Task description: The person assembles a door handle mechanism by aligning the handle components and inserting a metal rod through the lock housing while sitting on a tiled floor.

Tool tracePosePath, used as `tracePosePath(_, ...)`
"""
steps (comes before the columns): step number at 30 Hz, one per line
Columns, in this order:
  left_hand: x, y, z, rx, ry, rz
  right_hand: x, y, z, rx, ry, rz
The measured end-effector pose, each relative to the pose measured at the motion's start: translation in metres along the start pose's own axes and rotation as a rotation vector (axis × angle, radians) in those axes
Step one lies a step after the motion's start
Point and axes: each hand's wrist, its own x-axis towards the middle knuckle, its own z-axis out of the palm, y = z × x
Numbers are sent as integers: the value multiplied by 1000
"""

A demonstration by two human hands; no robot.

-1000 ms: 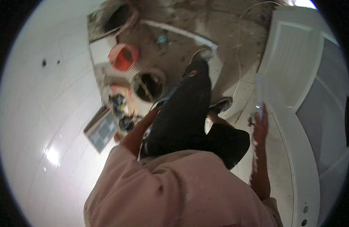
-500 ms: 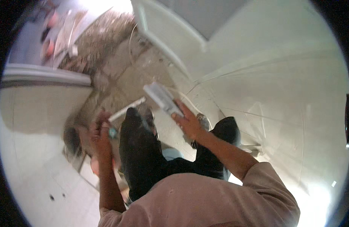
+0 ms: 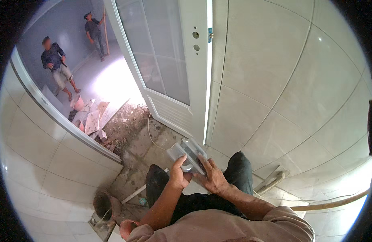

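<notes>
A clear plastic package [image 3: 177,151] lies spread between my hands above my lap, its two halves apart like a clamshell. My left hand [image 3: 180,172] grips its near left side, thumb pressed on top. Next to that thumb a curved shiny edge shows; I cannot make out what it belongs to. With its fingers laid on a dark strip along the other half, my right hand [image 3: 213,176] holds the package from the right. The undersides of both hands are hidden.
Ahead stands a white door [image 3: 199,80] with round holes in its edge stile. Tiled walls rise on both sides. A bucket [image 3: 106,205] and a white strip [image 3: 134,193] lie at my left. Rubble [image 3: 125,121] covers the doorway floor; two people [image 3: 57,60] stand beyond.
My left hand has come from low at the left to the package, which my right hand alone held. The package now lies opened out. My view has tilted up toward the door.
</notes>
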Motion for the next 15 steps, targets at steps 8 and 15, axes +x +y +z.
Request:
tracePosePath(8, -31, 35, -27, -130, -146, 126, -57, 53, -38, -630, 67, -105)
tracePosePath(15, -32, 57, -43, -143, -213, 141, -77, 100, -23, -622, -130, -17)
